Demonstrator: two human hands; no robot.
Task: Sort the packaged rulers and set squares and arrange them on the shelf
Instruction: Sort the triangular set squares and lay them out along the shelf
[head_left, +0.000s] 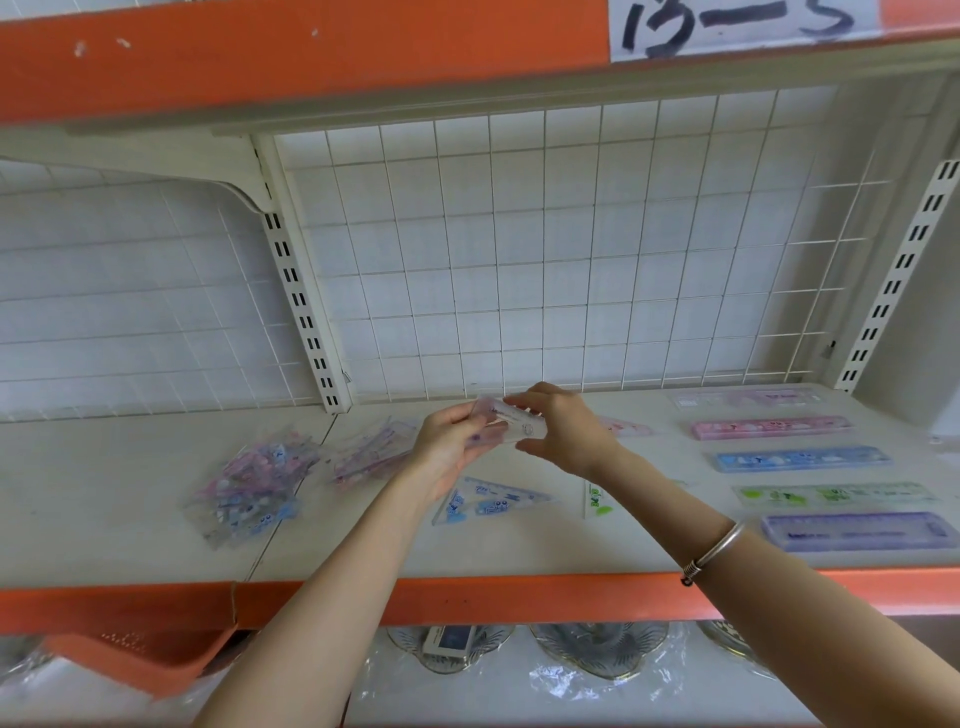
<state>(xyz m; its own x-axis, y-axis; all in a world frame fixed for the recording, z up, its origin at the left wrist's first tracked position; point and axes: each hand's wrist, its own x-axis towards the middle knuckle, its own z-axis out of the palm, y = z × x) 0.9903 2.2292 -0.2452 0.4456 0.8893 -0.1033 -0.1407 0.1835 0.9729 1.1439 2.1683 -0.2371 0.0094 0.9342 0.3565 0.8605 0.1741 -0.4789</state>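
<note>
Clear pack (513, 422), seemingly light, stiff and slippery, is being held above the middle of the shelf (130, 519). Left hand (448, 447) is gripping its left end, right hand (566, 431) pinching its right end; edges are probably offering the surest hold.

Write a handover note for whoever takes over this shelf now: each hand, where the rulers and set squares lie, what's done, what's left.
Hands: left hand and right hand both hold one clear packet above the shelf.
Done: pink ruler, blue ruler, green ruler and purple ruler lie side by side at the right, a pale ruler behind them; blue set square lies mid-shelf.
Left: place the held packet, then sort the big pile and the smaller pile at the left.
</note>
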